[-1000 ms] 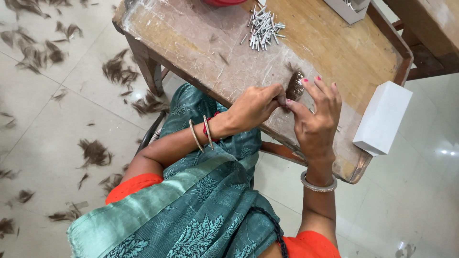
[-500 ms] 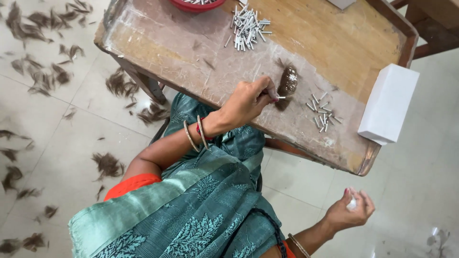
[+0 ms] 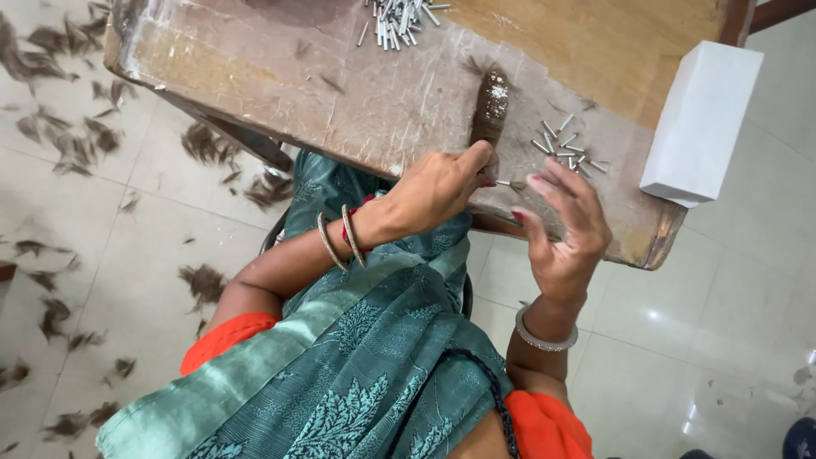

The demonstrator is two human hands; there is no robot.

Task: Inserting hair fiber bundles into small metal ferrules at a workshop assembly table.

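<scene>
A dark brown hair bundle [image 3: 491, 106] lies on the worn wooden table [image 3: 340, 93], its near end pinched by my left hand [image 3: 442, 183], which wears red and gold bangles. A thin metal piece [image 3: 511, 184] sticks out beside my left fingertips. My right hand [image 3: 563, 223], with a silver bracelet, hovers at the table's front edge just right of it, fingers spread and holding nothing that I can see. A small scatter of short metal tubes [image 3: 565, 146] lies just beyond my right hand.
A white box [image 3: 701, 123] stands on the table's right corner. A larger heap of metal tubes [image 3: 399, 13] sits at the far side. Tufts of cut hair [image 3: 204, 280] litter the tiled floor on the left. My lap is covered in teal patterned cloth [image 3: 357, 357].
My right hand has come up from low at my side to the table's edge beside my left hand. My left hand stays on the hair bundle.
</scene>
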